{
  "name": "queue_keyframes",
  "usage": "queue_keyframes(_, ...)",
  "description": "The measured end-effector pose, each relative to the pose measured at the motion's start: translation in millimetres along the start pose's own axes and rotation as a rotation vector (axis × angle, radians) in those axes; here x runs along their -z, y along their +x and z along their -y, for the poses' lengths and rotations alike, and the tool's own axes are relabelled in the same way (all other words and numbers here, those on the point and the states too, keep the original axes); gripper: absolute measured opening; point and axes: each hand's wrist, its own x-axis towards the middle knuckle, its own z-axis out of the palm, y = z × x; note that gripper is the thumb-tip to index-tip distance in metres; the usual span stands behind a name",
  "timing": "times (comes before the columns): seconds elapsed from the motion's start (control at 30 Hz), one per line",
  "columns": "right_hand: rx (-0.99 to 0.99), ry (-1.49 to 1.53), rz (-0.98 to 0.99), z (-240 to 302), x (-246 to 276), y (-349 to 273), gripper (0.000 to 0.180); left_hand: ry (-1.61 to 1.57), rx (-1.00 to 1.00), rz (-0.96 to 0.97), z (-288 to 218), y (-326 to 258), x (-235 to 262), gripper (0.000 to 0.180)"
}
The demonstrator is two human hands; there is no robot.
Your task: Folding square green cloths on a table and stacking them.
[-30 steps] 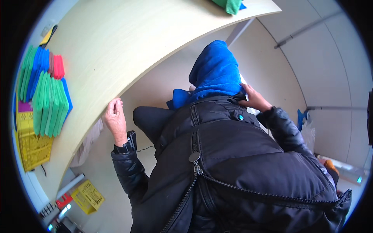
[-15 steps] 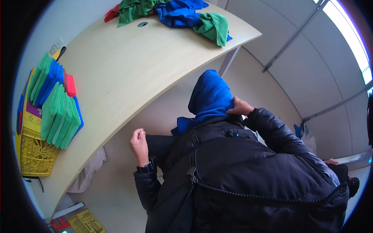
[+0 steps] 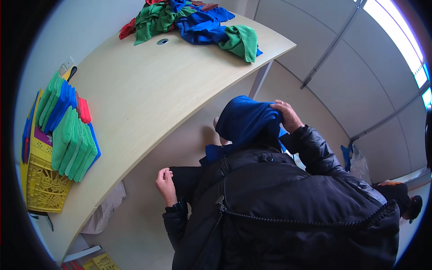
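Observation:
A blue cloth (image 3: 245, 121) lies draped over my lap at the knee, its lower left corner hanging beside my dark trousers. My right hand (image 3: 289, 114) grips its upper right edge, the fingers on top and the thumb hidden. To the left of the cloth, my left hand (image 3: 166, 185) hangs in the air near my other knee, its fingers curled together with nothing visible in them.
A pale table (image 3: 148, 90) curves across the left. On it stand folded green cloths (image 3: 72, 146), folded blue cloths (image 3: 63, 103) and a yellow openwork basket (image 3: 47, 184). A loose cloth heap (image 3: 198, 27) lies at the far end. Another person's shoe (image 3: 415, 208) shows at right.
My right hand has moved up and slightly right, lifting the blue cloth's edge and spreading it. My left hand has shifted a little down and right, still curled. The view has tilted slightly.

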Motion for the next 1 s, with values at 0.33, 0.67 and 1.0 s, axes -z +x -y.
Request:
queue_keyframes(0.33, -0.226, 0.470, 0.220, 8.3, -73.1, 44.5, 0.008, 0.267, -0.143, 0.460, -66.7, 18.1, -80.3, 0.044)
queue_keyframes(0.67, -0.394, 0.469, 0.398, -23.7, -94.1, 82.4, 0.019, 0.138, -0.208, 1.088, -53.2, 76.3, -240.8, 0.052)
queue_keyframes(1.0, -0.618, 0.603, 0.277, 10.5, -77.9, 125.6, 0.027, -0.147, -0.166, 1.256, -80.4, 120.6, -255.2, 0.038)
